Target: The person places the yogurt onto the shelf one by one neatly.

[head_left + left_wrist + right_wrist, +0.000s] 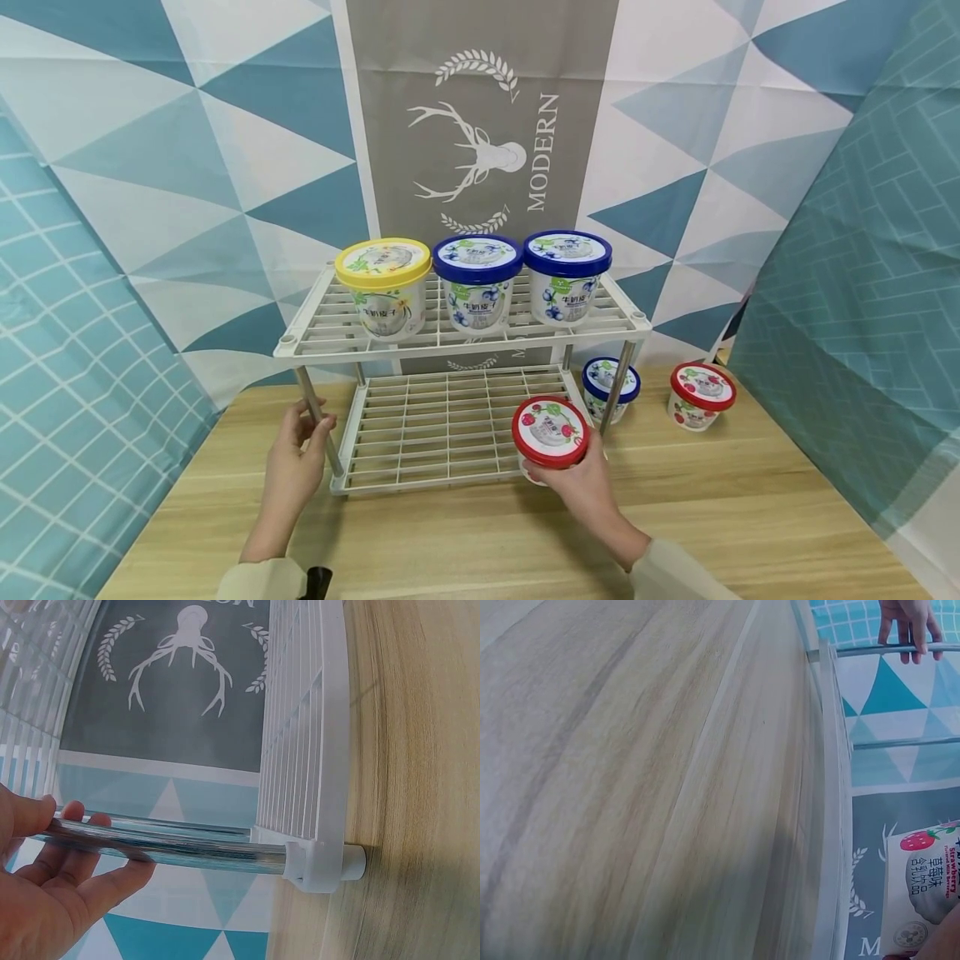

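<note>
My left hand holds the front left metal post of a white two-tier rack, thumb on one side and fingers on the other. In my right hand is a strawberry tub with a red lid, gripped round its side. This tub overlaps the front right part of the rack's lower shelf in the head view. Its printed side, with a strawberry picture, shows at the edge of the right wrist view, close to the rack.
On the upper shelf stand a yellow-lidded tub and two blue-lidded tubs, one in the middle and one at right. Right of the rack, a smaller blue-lidded tub and another red-lidded tub rest on the wooden table.
</note>
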The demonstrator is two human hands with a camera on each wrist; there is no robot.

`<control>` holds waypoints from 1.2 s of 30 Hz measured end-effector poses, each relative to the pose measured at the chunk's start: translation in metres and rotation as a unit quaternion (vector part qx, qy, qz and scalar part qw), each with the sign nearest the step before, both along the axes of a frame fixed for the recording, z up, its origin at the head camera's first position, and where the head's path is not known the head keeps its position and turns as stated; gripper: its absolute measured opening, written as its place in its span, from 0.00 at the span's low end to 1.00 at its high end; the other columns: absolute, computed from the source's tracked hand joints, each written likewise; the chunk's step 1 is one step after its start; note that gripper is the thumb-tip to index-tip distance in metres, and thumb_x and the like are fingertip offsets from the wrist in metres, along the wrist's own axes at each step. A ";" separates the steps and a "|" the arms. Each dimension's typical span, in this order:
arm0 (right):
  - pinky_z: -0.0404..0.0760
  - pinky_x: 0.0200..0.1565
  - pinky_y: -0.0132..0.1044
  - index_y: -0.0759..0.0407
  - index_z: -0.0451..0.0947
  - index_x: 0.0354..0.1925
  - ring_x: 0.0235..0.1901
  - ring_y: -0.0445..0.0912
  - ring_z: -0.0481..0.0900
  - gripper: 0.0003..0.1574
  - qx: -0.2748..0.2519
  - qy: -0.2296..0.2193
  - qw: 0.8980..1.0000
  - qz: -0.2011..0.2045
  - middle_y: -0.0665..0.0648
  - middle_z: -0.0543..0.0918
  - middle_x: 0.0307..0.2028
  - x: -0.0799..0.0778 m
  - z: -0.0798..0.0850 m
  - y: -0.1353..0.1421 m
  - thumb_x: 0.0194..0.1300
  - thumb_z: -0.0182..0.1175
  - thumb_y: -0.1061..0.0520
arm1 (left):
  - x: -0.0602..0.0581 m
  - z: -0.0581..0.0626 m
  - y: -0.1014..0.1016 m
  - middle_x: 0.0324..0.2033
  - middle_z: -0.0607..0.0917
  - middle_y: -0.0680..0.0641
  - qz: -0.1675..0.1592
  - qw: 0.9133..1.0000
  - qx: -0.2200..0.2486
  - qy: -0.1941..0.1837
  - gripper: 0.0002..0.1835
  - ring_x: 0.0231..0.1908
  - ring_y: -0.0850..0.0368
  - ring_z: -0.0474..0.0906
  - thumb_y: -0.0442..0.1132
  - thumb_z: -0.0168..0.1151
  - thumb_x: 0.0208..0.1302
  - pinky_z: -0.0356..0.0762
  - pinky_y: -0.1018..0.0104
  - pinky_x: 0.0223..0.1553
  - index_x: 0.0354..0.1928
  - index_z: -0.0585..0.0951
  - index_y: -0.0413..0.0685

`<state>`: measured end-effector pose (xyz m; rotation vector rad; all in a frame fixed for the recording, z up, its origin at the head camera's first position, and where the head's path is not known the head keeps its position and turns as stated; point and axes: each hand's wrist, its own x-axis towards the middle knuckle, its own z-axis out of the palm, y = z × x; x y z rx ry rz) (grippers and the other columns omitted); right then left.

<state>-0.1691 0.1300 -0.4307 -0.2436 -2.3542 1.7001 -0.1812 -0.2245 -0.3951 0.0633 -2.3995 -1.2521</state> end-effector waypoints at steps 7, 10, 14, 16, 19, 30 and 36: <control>0.73 0.65 0.61 0.71 0.55 0.70 0.66 0.66 0.71 0.64 -0.004 0.007 1.000 0.003 0.73 0.72 0.66 0.000 -0.001 -0.007 0.46 0.84 0.57 | -0.001 -0.001 0.001 0.48 0.88 0.33 -0.002 1.000 -0.003 0.018 0.16 0.39 0.85 0.68 0.33 0.53 0.79 0.71 0.74 0.42 0.63 0.71 0.38; 0.73 0.65 0.61 0.71 0.56 0.70 0.66 0.66 0.71 0.65 0.000 0.007 1.000 0.003 0.73 0.72 0.66 -0.001 -0.001 -0.009 0.45 0.84 0.56 | -0.001 -0.002 0.001 0.48 0.88 0.33 -0.002 1.000 -0.003 0.019 0.16 0.39 0.84 0.68 0.33 0.53 0.79 0.71 0.73 0.41 0.63 0.72 0.38; 0.73 0.65 0.61 0.70 0.55 0.71 0.66 0.65 0.71 0.65 0.003 0.006 1.000 0.003 0.72 0.72 0.66 -0.001 -0.001 -0.012 0.46 0.84 0.55 | 0.000 -0.001 0.000 0.48 0.88 0.33 -0.001 1.000 -0.002 0.014 0.16 0.39 0.84 0.69 0.34 0.53 0.79 0.72 0.72 0.42 0.64 0.72 0.39; 0.73 0.65 0.61 0.70 0.55 0.71 0.65 0.65 0.71 0.65 0.000 0.009 1.000 0.004 0.72 0.72 0.66 -0.001 -0.002 -0.014 0.45 0.84 0.55 | 0.000 -0.001 0.000 0.48 0.87 0.33 0.000 1.000 -0.001 0.012 0.16 0.39 0.84 0.69 0.34 0.53 0.79 0.72 0.71 0.43 0.64 0.72 0.39; 0.73 0.65 0.61 0.70 0.56 0.70 0.65 0.65 0.71 0.65 -0.003 0.014 1.000 0.006 0.72 0.72 0.65 -0.001 -0.002 -0.017 0.45 0.84 0.55 | 0.000 -0.001 0.000 0.49 0.88 0.33 0.003 1.000 -0.002 0.009 0.16 0.39 0.84 0.69 0.35 0.53 0.79 0.72 0.70 0.43 0.64 0.72 0.40; 0.76 0.62 0.61 0.71 0.59 0.67 0.62 0.65 0.75 0.63 0.011 0.029 0.999 -0.006 0.71 0.76 0.61 -0.006 -0.010 -0.031 0.42 0.85 0.55 | 0.000 -0.001 0.000 0.47 0.88 0.34 0.006 1.000 -0.006 0.014 0.16 0.38 0.83 0.69 0.35 0.54 0.79 0.72 0.69 0.43 0.64 0.72 0.39; 0.75 0.63 0.60 0.70 0.59 0.67 0.62 0.64 0.75 0.62 -0.004 0.034 0.999 0.000 0.70 0.75 0.61 -0.008 -0.010 -0.037 0.42 0.85 0.56 | -0.001 -0.001 0.000 0.48 0.88 0.34 0.005 1.000 -0.007 0.012 0.16 0.39 0.83 0.69 0.34 0.54 0.79 0.72 0.67 0.43 0.64 0.72 0.40</control>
